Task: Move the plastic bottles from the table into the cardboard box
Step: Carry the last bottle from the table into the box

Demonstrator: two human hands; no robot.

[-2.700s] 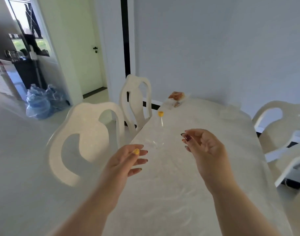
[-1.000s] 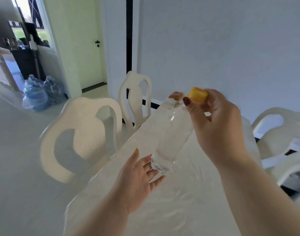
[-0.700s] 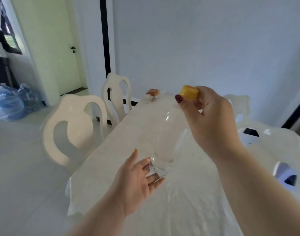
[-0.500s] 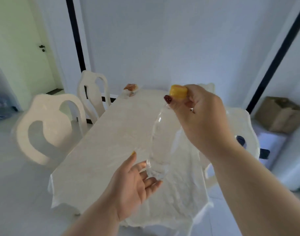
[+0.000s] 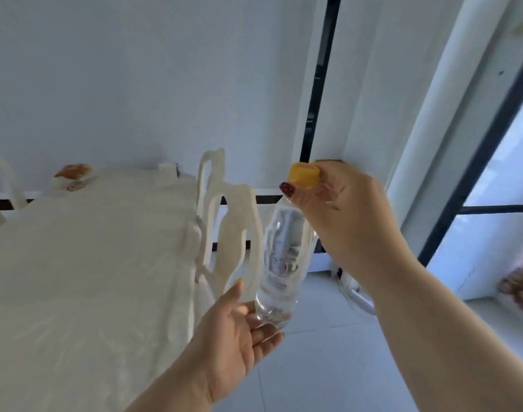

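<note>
A clear plastic bottle (image 5: 279, 263) with a yellow cap (image 5: 303, 175) hangs nearly upright in the air, right of the table. My right hand (image 5: 340, 221) grips it at the neck, just under the cap. My left hand (image 5: 239, 331) is open, palm up, with its fingertips under the bottle's base; I cannot tell if they touch it. The white-clothed table (image 5: 85, 263) fills the left of the view. A brown shape at the right edge (image 5: 521, 285) on a ledge may be the cardboard box; it is blurred and cut off.
Two white chairs (image 5: 227, 221) stand against the table's right side, just left of the bottle. A small brown item (image 5: 74, 172) sits at the table's far end. A white wall with a black strip, a window frame and pale floor tiles lie to the right.
The view has swung to the right, away from the table. The bottle, held by my right hand, now hangs past the table's right edge over the floor, my left hand still under its base.
</note>
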